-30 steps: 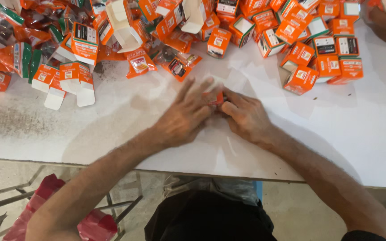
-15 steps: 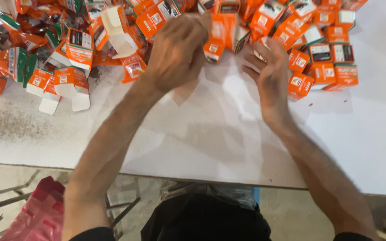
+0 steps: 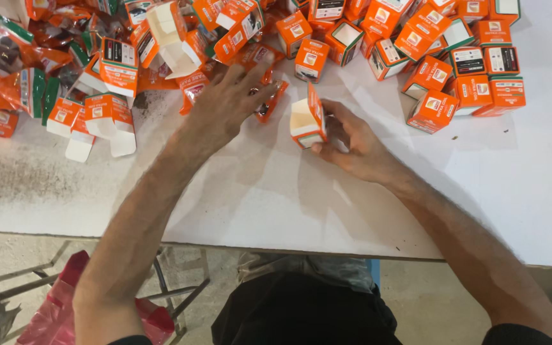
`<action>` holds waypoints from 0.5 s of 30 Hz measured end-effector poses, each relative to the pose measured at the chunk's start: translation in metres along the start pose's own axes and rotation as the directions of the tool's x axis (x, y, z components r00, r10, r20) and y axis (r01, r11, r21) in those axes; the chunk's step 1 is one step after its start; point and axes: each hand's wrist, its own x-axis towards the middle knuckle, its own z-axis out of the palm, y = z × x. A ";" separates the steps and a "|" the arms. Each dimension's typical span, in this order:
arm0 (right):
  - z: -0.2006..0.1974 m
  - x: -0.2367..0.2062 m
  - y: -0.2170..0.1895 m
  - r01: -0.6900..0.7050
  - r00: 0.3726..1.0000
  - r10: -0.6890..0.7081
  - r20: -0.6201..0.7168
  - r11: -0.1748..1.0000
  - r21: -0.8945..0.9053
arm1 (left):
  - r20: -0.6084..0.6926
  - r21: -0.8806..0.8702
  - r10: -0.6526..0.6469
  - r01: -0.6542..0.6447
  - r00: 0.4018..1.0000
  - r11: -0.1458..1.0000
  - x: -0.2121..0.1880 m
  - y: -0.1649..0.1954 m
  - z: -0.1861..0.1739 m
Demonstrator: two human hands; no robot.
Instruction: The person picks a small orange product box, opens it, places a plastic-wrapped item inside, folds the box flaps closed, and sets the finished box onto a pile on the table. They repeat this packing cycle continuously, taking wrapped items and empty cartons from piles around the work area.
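— On the white table, what was being handled?
— An open orange carton was clamped by the right hand; an orange sachet was pressed under the left hand, fingers spread.
— Advice?
— The carton's mouth is best kept steadied.

You have open room on the near half of the white desk, from your forearms to the front edge, and a wide bare stretch to the right below the boxes. Ahead, a dense bank of small orange boxes blocks the far side edge to edge. On the left, flattened cartons and crinkled foil packets crowd the desk. Between your left hand and right hand only a narrow gap stays free, partly filled by the open box.
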 end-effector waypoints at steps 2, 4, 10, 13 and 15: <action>0.001 0.001 -0.004 0.139 0.990 -0.143 0.017 0.915 -0.379 | 0.026 -0.085 0.006 -0.004 1.000 0.996 0.001 -0.003 0.004; -0.003 0.003 -0.008 0.161 0.986 -0.156 0.060 0.797 -0.582 | 0.023 -0.151 0.012 -0.008 1.000 0.988 0.001 -0.004 -0.002; -0.025 0.009 0.002 0.112 0.993 -0.063 0.104 0.806 -0.582 | -0.302 -0.775 -0.424 0.039 0.854 0.631 -0.018 0.037 -0.046; -0.028 0.010 0.012 0.148 0.985 -0.069 0.157 0.802 -0.579 | -0.324 -0.829 -0.277 -0.130 0.904 0.545 -0.015 0.067 -0.038; -0.029 0.012 0.013 0.160 0.981 -0.059 0.186 0.787 -0.596 | -0.452 -0.682 -0.101 -0.270 0.886 0.680 -0.006 0.075 -0.023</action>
